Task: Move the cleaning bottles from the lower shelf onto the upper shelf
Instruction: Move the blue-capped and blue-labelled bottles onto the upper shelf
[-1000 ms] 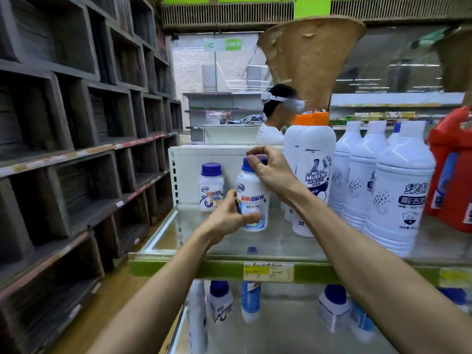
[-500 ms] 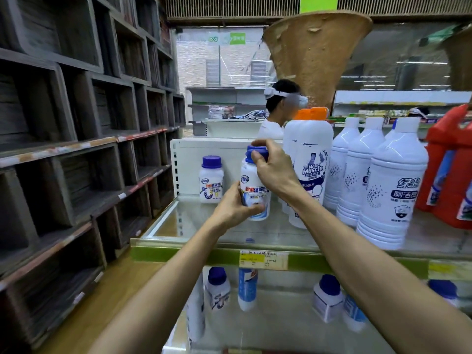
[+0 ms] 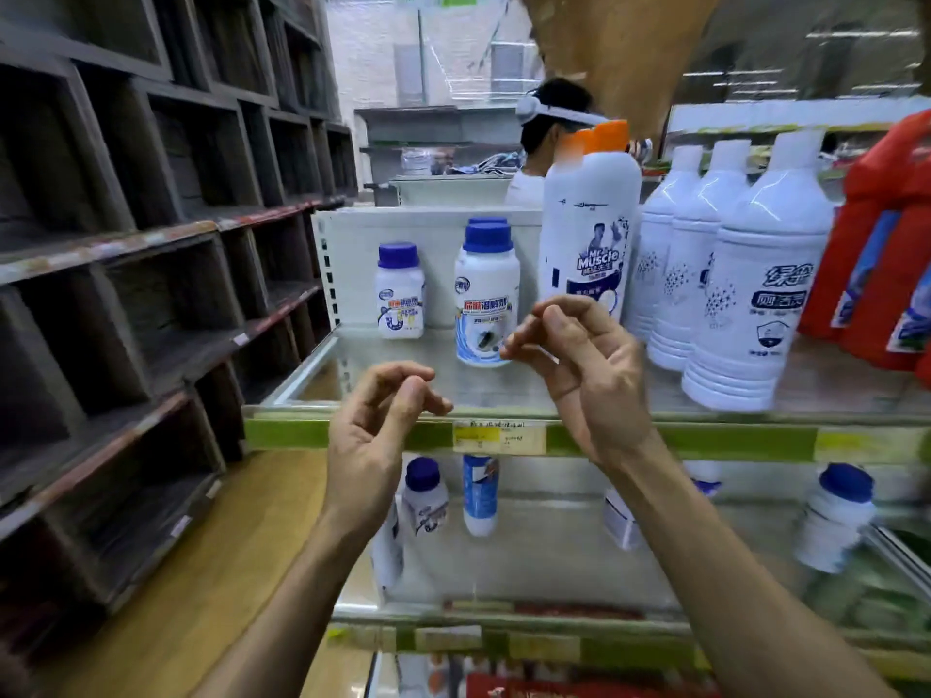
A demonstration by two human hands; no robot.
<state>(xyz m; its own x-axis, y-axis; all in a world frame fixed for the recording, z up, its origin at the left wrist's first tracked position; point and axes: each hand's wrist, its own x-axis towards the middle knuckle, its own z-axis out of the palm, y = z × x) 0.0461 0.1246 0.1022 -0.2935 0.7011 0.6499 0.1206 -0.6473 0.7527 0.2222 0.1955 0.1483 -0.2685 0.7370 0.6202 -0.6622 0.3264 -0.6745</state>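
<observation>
A white bottle with a blue cap (image 3: 486, 299) stands upright on the upper shelf (image 3: 352, 433), with a smaller blue-capped bottle (image 3: 400, 292) to its left. My right hand (image 3: 584, 365) hovers just right of the standing bottle, fingers loosely curled, holding nothing. My left hand (image 3: 375, 420) is in front of the shelf edge, also empty with fingers apart. On the lower shelf (image 3: 504, 612) several blue-capped white bottles remain: one at the left (image 3: 425, 496), a blue-labelled one (image 3: 481, 493), and one at the far right (image 3: 836, 516).
Tall white bottles with orange caps (image 3: 592, 219), plain white bottles (image 3: 755, 294) and red jugs (image 3: 886, 234) fill the right of the upper shelf. Dark wooden cubby shelving (image 3: 151, 244) lines the left. A person wearing a headband (image 3: 549, 128) stands behind the shelf.
Both hands have let go of the blue-capped bottle, which now stands on the upper shelf. The hands have drawn back toward me and lower.
</observation>
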